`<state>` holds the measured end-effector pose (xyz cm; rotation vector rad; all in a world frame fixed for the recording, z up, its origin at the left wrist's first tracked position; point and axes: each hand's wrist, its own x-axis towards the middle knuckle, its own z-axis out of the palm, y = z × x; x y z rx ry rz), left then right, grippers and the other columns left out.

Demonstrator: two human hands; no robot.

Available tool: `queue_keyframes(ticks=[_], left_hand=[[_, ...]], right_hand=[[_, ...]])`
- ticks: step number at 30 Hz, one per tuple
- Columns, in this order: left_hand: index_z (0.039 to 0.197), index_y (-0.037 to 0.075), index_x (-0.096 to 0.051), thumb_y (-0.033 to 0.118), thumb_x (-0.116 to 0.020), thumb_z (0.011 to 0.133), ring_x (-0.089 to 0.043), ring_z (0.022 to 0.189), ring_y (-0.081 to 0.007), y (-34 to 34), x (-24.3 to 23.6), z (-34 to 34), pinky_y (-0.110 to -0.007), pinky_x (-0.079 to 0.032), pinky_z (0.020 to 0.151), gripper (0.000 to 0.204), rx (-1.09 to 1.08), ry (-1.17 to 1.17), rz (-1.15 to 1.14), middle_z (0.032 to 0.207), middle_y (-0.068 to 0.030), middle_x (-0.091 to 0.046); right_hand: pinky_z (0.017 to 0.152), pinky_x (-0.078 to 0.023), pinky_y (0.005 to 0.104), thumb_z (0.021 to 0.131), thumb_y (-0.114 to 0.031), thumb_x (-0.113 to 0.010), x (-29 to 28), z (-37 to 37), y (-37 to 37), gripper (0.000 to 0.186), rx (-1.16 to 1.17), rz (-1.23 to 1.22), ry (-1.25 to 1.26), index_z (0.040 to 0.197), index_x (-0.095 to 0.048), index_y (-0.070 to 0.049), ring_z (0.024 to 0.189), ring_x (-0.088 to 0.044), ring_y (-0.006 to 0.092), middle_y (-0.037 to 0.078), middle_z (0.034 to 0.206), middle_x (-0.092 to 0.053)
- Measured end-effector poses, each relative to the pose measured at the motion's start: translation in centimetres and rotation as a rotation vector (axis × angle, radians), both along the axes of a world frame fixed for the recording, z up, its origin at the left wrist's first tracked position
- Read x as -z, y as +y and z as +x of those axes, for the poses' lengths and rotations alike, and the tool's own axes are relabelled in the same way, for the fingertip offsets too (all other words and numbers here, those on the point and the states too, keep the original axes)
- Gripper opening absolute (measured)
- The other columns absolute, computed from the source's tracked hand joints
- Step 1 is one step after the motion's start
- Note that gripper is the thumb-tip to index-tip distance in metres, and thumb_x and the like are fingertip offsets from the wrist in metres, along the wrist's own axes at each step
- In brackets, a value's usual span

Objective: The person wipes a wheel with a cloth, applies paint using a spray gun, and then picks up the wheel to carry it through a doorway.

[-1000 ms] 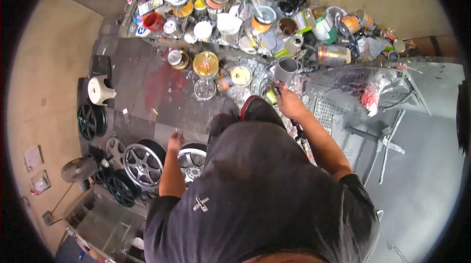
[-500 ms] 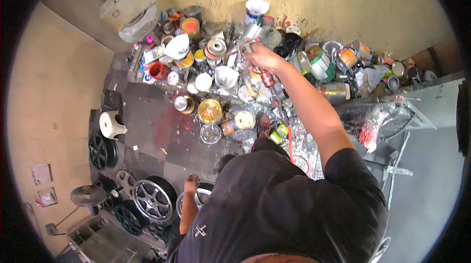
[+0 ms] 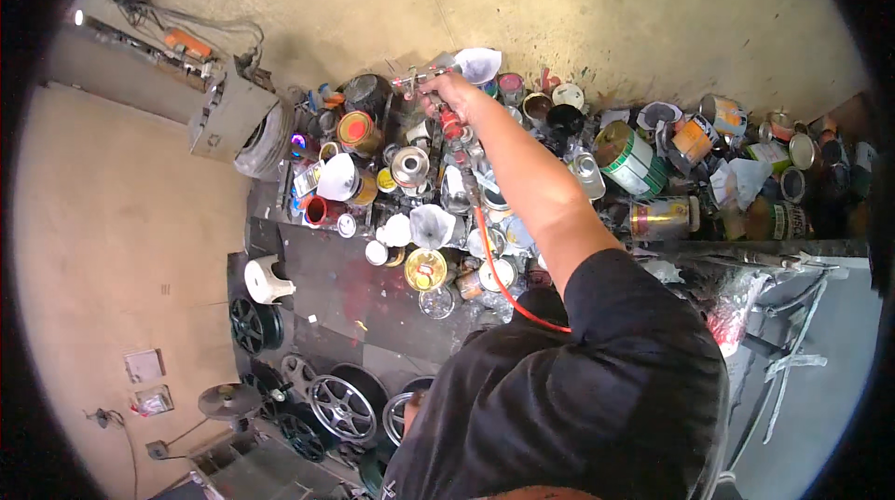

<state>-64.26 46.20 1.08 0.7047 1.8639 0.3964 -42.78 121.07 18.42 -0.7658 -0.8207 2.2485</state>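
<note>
My right hand (image 3: 451, 95) is closed round the handle of a metal spray gun (image 3: 410, 82), held up at the far side of the cluttered bench, near the wall. A red fitting (image 3: 451, 124) sits below the hand, and an orange-red air hose (image 3: 503, 286) trails from there back toward my body. Beside the gun stands a can topped with a white paper cone (image 3: 478, 65). Down by my side, my left hand (image 3: 413, 409) shows only in part past my shirt, near a silver wheel rim (image 3: 395, 418); its fingers cannot be made out.
Paint cans crowd the bench, among them a red-lidded can (image 3: 358, 131), a green-and-white can (image 3: 630, 161) and a yellow can (image 3: 426, 270). A white stool (image 3: 268, 280), several wheel rims (image 3: 343, 408) and a fan (image 3: 229, 401) stand at left. A grey box (image 3: 219, 113) hangs at far left.
My right hand has carried the spray gun left and farther out toward the wall, and the hose now stretches behind it. My left hand has drawn closer to my body. The view has shifted.
</note>
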Motion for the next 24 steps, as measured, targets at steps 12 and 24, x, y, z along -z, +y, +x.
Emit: queue_keyframes(ticks=[12,24], left_hand=[[0.118,-0.002,-0.059,0.032,-0.059,0.097,-0.066,0.089,-0.0239,3.9,-3.1,0.0,-0.039,-0.051,0.079,0.04,0.051,0.029,-0.08,0.099,-0.0157,-0.07],[0.114,0.0,-0.06,0.028,-0.059,0.097,-0.065,0.082,-0.0213,0.8,-0.5,-5.8,-0.039,-0.051,0.072,0.034,0.151,-0.008,-0.025,0.095,-0.011,-0.07]], right_hand=[[0.047,-0.046,0.0258,0.094,-0.01,-0.055,-1.1,0.2,2.1,0.025,0.153,-0.221,0.568,0.113,-0.062,0.005,0.052,-0.047,0.0126,0.009,0.076,-0.061],[0.075,-0.053,0.0504,0.092,-0.013,-0.051,-3.3,10.9,-22.3,0.041,0.336,1.018,-0.995,0.13,-0.046,0.003,0.089,-0.065,0.0429,0.029,0.094,-0.065]])
